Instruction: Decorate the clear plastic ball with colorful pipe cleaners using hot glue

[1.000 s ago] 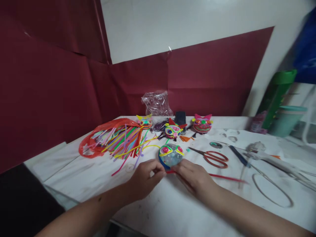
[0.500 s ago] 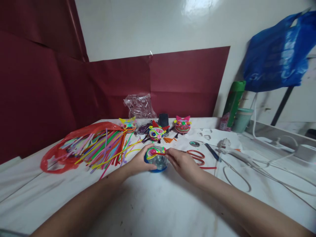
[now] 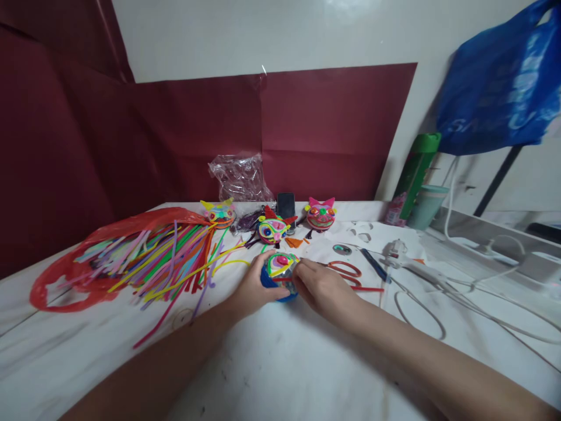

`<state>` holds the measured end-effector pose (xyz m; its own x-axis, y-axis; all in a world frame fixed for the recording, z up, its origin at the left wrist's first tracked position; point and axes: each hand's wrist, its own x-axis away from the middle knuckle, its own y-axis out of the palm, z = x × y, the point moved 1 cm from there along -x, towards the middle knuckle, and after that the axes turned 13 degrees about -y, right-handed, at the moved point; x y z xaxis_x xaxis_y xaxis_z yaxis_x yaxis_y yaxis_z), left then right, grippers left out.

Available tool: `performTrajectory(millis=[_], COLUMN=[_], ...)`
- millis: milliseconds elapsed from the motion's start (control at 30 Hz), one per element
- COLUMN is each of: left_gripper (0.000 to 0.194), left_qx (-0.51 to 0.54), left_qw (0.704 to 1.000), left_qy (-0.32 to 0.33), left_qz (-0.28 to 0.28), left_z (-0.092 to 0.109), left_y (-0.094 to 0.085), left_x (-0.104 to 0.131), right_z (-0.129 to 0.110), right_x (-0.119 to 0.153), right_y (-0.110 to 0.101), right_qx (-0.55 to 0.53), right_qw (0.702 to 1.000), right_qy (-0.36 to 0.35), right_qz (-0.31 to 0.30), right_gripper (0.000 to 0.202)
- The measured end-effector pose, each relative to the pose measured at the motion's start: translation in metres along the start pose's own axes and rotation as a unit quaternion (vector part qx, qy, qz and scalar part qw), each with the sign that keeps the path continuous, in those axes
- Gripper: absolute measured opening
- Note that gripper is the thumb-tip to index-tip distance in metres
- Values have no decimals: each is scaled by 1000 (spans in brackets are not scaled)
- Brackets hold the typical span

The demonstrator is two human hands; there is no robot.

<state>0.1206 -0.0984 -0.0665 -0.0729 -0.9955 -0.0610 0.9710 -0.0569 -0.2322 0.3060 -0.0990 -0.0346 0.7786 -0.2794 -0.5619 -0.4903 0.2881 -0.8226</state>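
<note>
My left hand [image 3: 252, 291] is closed around a small round ball [image 3: 277, 266] above the table, thumb on its near side. The ball has a blue lower rim and a clear front, with yellow, green, white and pink decoration on top. Across its front lies a thin red strip [image 3: 281, 279], like a pipe cleaner. My right hand [image 3: 322, 286] pinches at the strip's right end, against the ball's side; the fingertips are partly hidden. Just beyond the right hand are red-handled scissors [image 3: 350, 268], and another red strip [image 3: 368, 289] lies near them.
Three decorated animal heads stand behind: a yellow-eared one [image 3: 220, 214], a red-eared one [image 3: 272, 229] and a pink one [image 3: 321, 215]. At left, a red plastic bag [image 3: 48, 295] holds many coloured pipe cleaners [image 3: 153, 263]. A utility knife [image 3: 374, 264] and power strip [image 3: 427, 276] with cables lie right.
The ball has turned in my left hand, showing more of its blue rim. The red strip now runs lower across its front. My right hand's fingers have curled in closer. The view has shifted slightly.
</note>
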Motion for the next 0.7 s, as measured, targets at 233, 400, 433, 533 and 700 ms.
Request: performTrajectory(millis=[233,400,433,533,700], left_gripper=[83,74,71,62,59], left_qx=[-20,-30,-25,9,13], left_qw=[999,999,999,998,996], left_qy=[35,44,44,43,37], left_qz=[18,9,-4,-45,-75], left_z=[-3,-2,-2,-1,-2], left_y=[-1,-4,-4,-7,-13], left_x=[1,5,6,7,2], right_z=[-1,-2,-2,-3,0], right_x=[1,2,2,1,0], right_y=[0,3,3,3,3], right_qx=[24,28,27,15,-33], right_qw=[999,999,999,1000,999], right_qy=[9,1,2,6,29], right_qz=[-26,-25,-26,-27,-5], right_gripper=[11,10,11,9,8])
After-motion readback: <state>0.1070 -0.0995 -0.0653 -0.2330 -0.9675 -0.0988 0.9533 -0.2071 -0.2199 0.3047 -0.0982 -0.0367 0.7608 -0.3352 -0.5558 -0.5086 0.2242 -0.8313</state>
